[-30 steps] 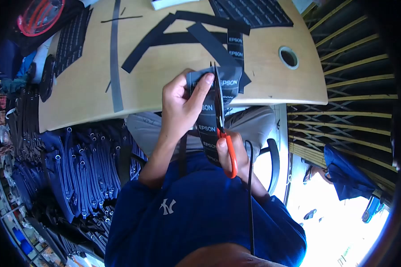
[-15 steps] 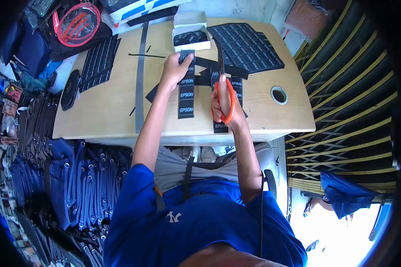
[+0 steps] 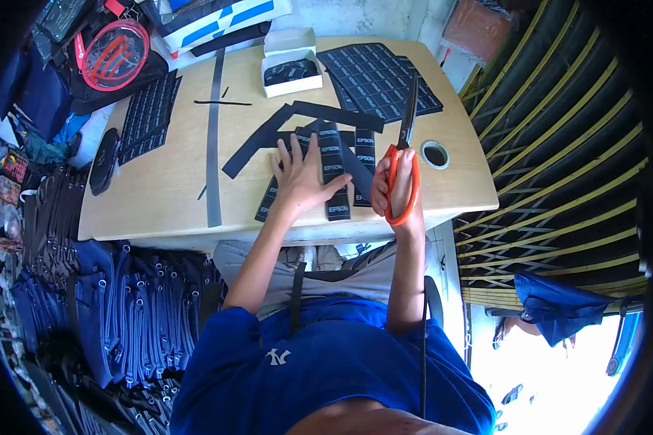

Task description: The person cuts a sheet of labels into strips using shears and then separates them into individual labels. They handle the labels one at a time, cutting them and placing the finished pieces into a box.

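My left hand (image 3: 299,180) is open, its fingers spread flat over dark label strips on the table. The thumb lies across a black strip printed EPSON (image 3: 333,154), and part of another EPSON strip (image 3: 267,199) shows under the palm. My right hand (image 3: 400,190) is closed round the orange handles of a pair of scissors (image 3: 409,119), whose blades point away from me and look closed. Between the two hands lies a further EPSON strip (image 3: 365,148). Plain black offcuts (image 3: 257,141) lie crossed behind the left hand.
On the wooden table (image 3: 174,196) are large EPSON label sheets (image 3: 381,76), a white open box (image 3: 292,85) with dark pieces, another label sheet (image 3: 149,116), a black pouch (image 3: 105,161) and a grey band (image 3: 212,159). Dark blue straps (image 3: 141,312) hang at left.
My left hand has let go of the strip it pinched and now spreads over the strips nearer me. My right hand has moved right with the scissors, away from the strips.
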Action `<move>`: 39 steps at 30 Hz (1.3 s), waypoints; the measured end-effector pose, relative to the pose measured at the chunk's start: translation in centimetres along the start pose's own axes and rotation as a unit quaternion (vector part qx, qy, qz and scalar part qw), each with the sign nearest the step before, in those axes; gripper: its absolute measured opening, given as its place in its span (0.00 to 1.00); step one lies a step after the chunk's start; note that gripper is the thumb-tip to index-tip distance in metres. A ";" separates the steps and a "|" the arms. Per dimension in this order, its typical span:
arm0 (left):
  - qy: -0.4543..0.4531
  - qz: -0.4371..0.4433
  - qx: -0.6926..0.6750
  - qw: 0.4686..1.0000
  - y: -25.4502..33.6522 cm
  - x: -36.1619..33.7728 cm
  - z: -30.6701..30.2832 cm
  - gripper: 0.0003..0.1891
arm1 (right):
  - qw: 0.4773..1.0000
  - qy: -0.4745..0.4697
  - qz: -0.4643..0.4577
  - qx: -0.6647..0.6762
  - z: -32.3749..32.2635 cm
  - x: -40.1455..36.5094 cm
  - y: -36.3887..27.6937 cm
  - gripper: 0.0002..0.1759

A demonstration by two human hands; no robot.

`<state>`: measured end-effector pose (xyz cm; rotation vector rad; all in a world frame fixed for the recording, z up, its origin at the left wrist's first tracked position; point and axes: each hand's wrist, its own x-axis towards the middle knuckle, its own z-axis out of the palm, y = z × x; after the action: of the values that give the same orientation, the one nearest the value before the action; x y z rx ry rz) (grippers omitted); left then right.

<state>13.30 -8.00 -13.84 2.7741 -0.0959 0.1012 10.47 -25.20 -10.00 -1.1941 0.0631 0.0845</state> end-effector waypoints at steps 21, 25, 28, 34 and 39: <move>0.059 0.281 -0.071 0.955 2.8 -0.9 0.0 0.25 | 0.895 0.197 -0.136 -0.377 -3.6 -1.9 -1.2 0.23; 0.003 0.285 -0.173 0.943 2.5 -0.8 0.0 0.17 | 0.875 0.207 -0.146 -0.412 -4.9 -3.0 -1.7 0.21; 0.024 0.235 -0.217 0.947 0.8 -1.9 -0.4 0.10 | 0.868 0.205 -0.151 -0.427 -5.5 -3.4 -1.8 0.21; 0.169 0.067 -0.492 0.851 -2.0 -4.0 0.6 0.07 | 0.892 0.175 -0.168 -0.382 -4.9 -3.2 -0.2 0.19; 0.212 0.016 -0.502 0.838 -3.3 -5.3 0.5 0.08 | 0.905 0.105 -0.180 -0.370 -2.8 -4.4 0.5 0.21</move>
<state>8.31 -4.86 -15.95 1.6437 -0.0549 0.5100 6.04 -27.76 -11.07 -1.9560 -0.0051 -0.3810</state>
